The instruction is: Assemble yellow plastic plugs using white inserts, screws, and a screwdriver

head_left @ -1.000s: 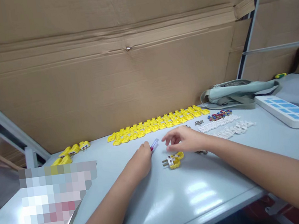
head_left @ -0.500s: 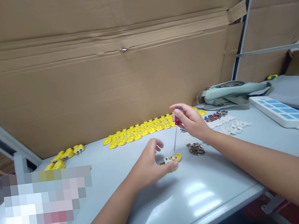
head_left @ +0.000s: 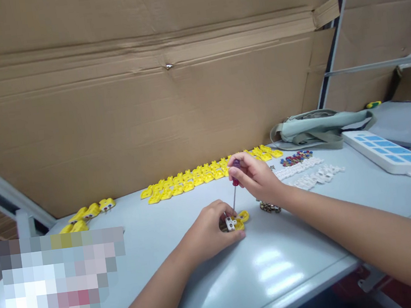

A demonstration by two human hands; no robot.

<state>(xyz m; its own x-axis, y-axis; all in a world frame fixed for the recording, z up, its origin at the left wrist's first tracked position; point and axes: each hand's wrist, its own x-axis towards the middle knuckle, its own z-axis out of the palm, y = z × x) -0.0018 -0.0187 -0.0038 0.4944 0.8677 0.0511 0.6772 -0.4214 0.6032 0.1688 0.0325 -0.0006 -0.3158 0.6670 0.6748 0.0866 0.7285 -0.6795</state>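
Observation:
My left hand (head_left: 214,229) is closed around a small yellow plastic casing (head_left: 242,218) with a white piece (head_left: 231,223) set in it, held on the table top. My right hand (head_left: 253,174) grips a screwdriver (head_left: 235,179) by its dark red handle. The shaft points down, and its tip is at the casing beside my left fingers; whether it sits in a screw I cannot tell. A pile of small metal parts (head_left: 270,208) lies just right of the casing, partly hidden by my right forearm.
Rows of yellow casings (head_left: 186,182) line the back of the table. White parts (head_left: 318,176) and small red and blue pieces (head_left: 296,158) lie to the right, near a bag (head_left: 324,127) and a white case (head_left: 391,153). Several yellow pieces (head_left: 91,211) lie at left.
My right hand has brought the screwdriver down and left to the yellow casing. My left fingers have closed in on the casing, which has turned a little.

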